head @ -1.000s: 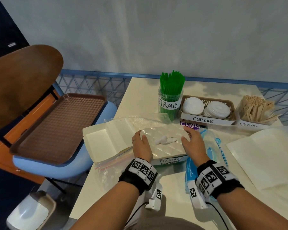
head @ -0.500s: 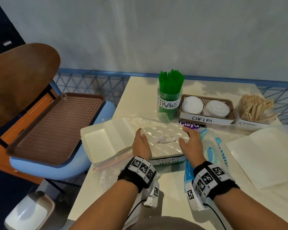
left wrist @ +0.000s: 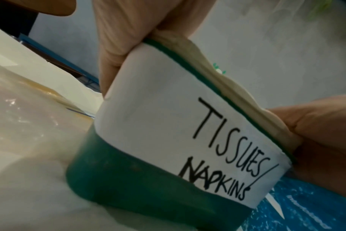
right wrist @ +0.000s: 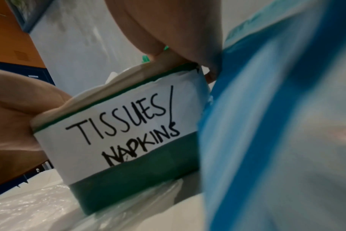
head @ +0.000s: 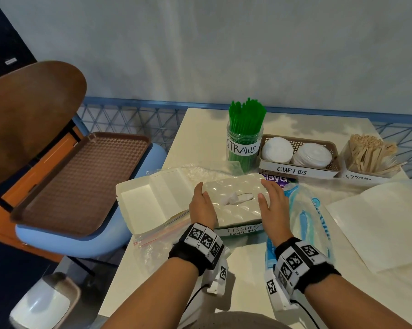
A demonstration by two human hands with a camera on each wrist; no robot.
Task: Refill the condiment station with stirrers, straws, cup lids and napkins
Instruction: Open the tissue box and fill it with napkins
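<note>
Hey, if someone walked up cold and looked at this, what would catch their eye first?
Probably the two hands: the left hand and right hand flank the tissue box at the table's near middle, its paper label reading TISSUES/NAPKINS. Next, the bright green straws standing upright in a jar behind it, left of the cup lids basket and the wooden stirrers. Off to the left, a brown tray rests on a blue chair.

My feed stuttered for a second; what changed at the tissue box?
Little. The right hand slid slightly inward along the tissue box lid, toward its slot. The left hand kept pressing the lid's left edge. The box, straws, cup lids and stirrers stayed put.
</note>
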